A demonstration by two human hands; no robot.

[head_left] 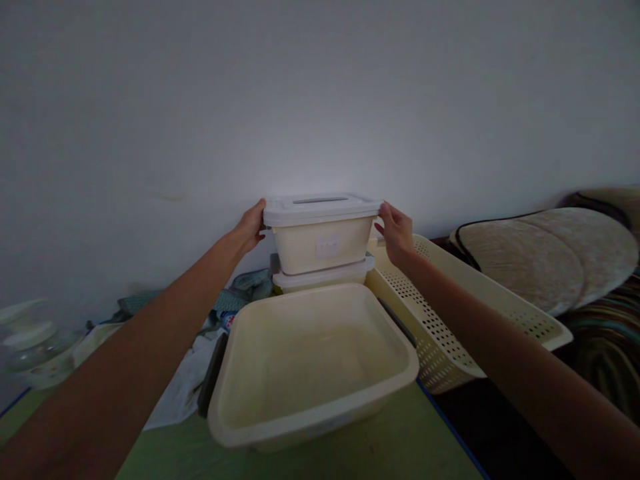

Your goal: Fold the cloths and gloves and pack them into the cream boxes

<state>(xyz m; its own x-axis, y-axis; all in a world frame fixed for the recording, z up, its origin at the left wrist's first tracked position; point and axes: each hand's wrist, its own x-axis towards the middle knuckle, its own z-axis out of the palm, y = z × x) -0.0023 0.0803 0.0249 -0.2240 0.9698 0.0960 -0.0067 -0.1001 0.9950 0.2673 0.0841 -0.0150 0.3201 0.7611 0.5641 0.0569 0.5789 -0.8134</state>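
1. Two-sided grip: left hand (pixel 251 225) and right hand (pixel 397 230) hold lidded box (pixel 320 247) by its ends, over second box (pixel 350 271); contact unclear.
2. Basin (pixel 310 353) on worktop (pixel 400 440) stands in front, blocking the near side.
3. Basket (pixel 435 360) at right; white cloth (pixel 181 390) at left.

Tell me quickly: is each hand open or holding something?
Left hand: closed, holding the left end of the white rectangular plastic lid on the cream plastic box.
Right hand: closed, holding that lid's right end.
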